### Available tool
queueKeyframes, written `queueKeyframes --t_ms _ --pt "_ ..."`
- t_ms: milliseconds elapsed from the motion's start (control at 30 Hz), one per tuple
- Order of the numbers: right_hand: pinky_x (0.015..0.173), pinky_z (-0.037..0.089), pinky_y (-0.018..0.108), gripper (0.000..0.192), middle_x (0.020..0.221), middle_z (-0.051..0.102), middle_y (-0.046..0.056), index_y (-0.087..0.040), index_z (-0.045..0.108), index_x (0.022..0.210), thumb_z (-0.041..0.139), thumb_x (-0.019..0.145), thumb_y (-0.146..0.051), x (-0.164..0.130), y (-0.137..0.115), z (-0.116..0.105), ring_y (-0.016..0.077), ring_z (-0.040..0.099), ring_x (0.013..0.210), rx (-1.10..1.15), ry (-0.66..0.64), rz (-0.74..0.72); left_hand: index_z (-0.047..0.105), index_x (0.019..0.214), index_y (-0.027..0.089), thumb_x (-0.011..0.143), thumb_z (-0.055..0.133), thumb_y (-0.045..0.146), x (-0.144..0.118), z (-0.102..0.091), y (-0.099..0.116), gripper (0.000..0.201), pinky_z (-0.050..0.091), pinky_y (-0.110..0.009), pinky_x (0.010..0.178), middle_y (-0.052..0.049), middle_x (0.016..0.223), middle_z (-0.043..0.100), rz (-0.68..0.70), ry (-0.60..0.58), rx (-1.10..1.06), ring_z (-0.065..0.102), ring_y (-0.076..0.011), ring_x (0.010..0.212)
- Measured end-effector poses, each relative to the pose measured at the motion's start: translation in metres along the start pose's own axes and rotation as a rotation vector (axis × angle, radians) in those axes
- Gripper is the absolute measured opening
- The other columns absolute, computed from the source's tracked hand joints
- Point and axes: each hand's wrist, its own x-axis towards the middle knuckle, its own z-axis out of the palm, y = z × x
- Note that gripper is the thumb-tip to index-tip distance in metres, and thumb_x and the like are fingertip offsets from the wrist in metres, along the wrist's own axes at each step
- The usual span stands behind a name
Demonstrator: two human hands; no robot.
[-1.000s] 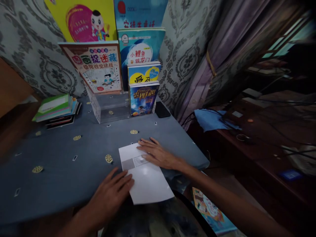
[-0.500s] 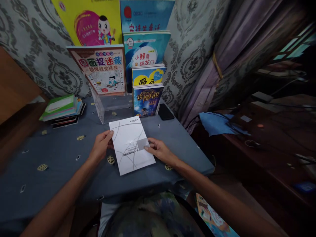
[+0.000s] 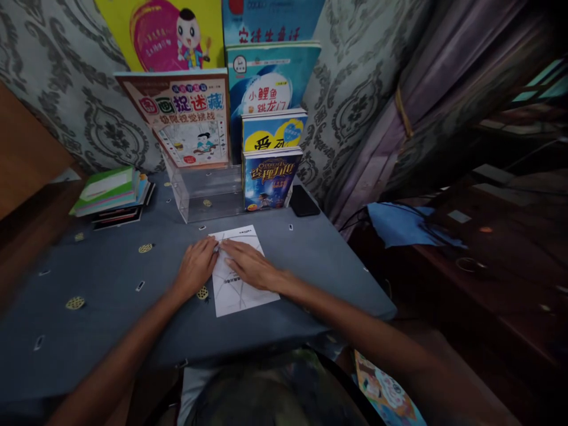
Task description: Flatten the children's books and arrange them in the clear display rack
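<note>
A white booklet (image 3: 242, 299) with thin grey curved lines and small upside-down print lies on the cloth-covered table in front of me. My left hand (image 3: 197, 266) is at its left edge, closed, with the fingertips on the upper left part. My right hand (image 3: 251, 263) lies over the booklet's middle, palm down. Its fingers are stretched toward the left edge and come close to my left fingertips. Part of the cover print is hidden under this hand.
A clear acrylic stand (image 3: 213, 204) behind the booklet holds several upright books, among them a dark blue one (image 3: 268, 183). A black phone (image 3: 304, 201) lies to its right. At left is a pile of books (image 3: 113, 192). A colourful book (image 3: 388, 390) is below the table edge.
The booklet was tilted between both hands and now lies flatter. My right hand has moved from its right edge across the cover to the upper left, beside my left hand.
</note>
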Motion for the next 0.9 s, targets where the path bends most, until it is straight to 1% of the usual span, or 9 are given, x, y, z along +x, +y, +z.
queueKeyframes --t_ms 67,133,233,333,433,533,633,767,900 --pt "0.121 0.035 0.048 0.049 0.153 0.048 0.021 -0.008 0.042 0.149 0.037 0.106 -0.032 0.019 -0.001 0.011 0.0265 0.041 0.147 0.035 -0.011 -0.021 0.060 0.126 0.016 0.093 0.040 0.016 -0.002 0.000 -0.001 0.038 0.048 -0.049 0.103 -0.018 0.135 0.064 0.011 -0.021 0.030 0.058 -0.0305 0.129" --pt "0.122 0.033 0.051 0.052 0.153 0.048 0.022 -0.007 0.040 0.149 0.037 0.106 -0.036 0.031 0.001 0.019 0.0280 0.039 0.148 0.040 -0.033 -0.020 0.060 0.128 0.014 0.091 0.040 0.013 -0.004 -0.001 -0.002 0.042 0.048 -0.049 0.105 -0.019 0.137 0.064 0.015 -0.040 0.042 0.057 -0.0300 0.131" --pt "0.123 0.031 0.053 0.052 0.153 0.049 0.020 -0.012 0.042 0.148 0.040 0.106 -0.042 0.035 0.011 0.022 0.0285 0.035 0.150 0.031 -0.049 -0.003 0.059 0.131 0.015 0.091 0.040 0.013 -0.004 -0.003 -0.002 0.045 0.046 -0.050 0.107 -0.017 0.139 0.063 0.018 -0.051 0.041 0.056 -0.0296 0.134" --pt "0.124 0.029 0.052 0.056 0.155 0.046 0.022 -0.010 0.043 0.148 0.043 0.104 -0.044 0.024 0.033 0.014 0.0297 0.034 0.151 0.006 -0.049 0.084 0.061 0.130 0.017 0.096 0.038 0.019 -0.003 -0.003 -0.002 0.041 0.047 -0.050 0.105 -0.017 0.139 0.063 0.040 -0.038 0.026 0.056 -0.0301 0.134" --pt "0.125 0.027 0.056 0.052 0.156 0.046 0.020 -0.012 0.044 0.149 0.039 0.104 -0.037 0.008 0.058 0.000 0.0293 0.033 0.151 -0.012 -0.009 0.168 0.062 0.129 0.015 0.099 0.036 0.025 -0.003 -0.002 -0.003 0.040 0.047 -0.053 0.104 -0.018 0.140 0.062 0.042 -0.035 0.016 0.057 -0.0326 0.132" --pt "0.125 0.026 0.056 0.049 0.155 0.049 0.015 -0.015 0.046 0.149 0.036 0.103 -0.028 -0.003 0.079 -0.014 0.0255 0.037 0.150 0.026 0.011 0.183 0.062 0.128 0.016 0.099 0.036 0.025 -0.002 -0.003 -0.003 0.040 0.046 -0.055 0.104 -0.018 0.140 0.062 0.031 -0.054 0.012 0.057 -0.0331 0.132" --pt "0.125 0.027 0.054 0.047 0.152 0.053 0.010 -0.020 0.047 0.149 0.033 0.104 -0.027 -0.006 0.090 -0.022 0.0232 0.042 0.147 0.091 0.020 0.167 0.063 0.129 0.017 0.099 0.036 0.024 0.003 -0.005 -0.001 0.041 0.041 -0.055 0.109 -0.017 0.140 0.063 0.052 -0.079 0.025 0.054 -0.0318 0.136" --pt "0.124 0.029 0.054 0.046 0.151 0.055 0.009 -0.022 0.049 0.148 0.037 0.103 -0.025 -0.004 0.095 -0.022 0.0233 0.045 0.145 0.117 0.019 0.145 0.058 0.137 0.016 0.101 0.038 0.029 0.019 -0.001 0.011 0.044 0.035 -0.054 0.116 -0.015 0.148 0.056 0.136 -0.184 -0.001 0.045 -0.0300 0.143" --pt "0.125 0.026 0.054 0.050 0.153 0.052 0.011 -0.018 0.047 0.149 0.042 0.099 -0.017 -0.004 0.096 -0.016 0.0234 0.039 0.148 0.087 0.023 0.123 0.052 0.145 0.019 0.103 0.035 0.029 0.026 0.007 0.039 0.046 0.028 -0.054 0.121 -0.011 0.155 0.050 0.302 -0.343 -0.055 0.036 -0.0260 0.150"
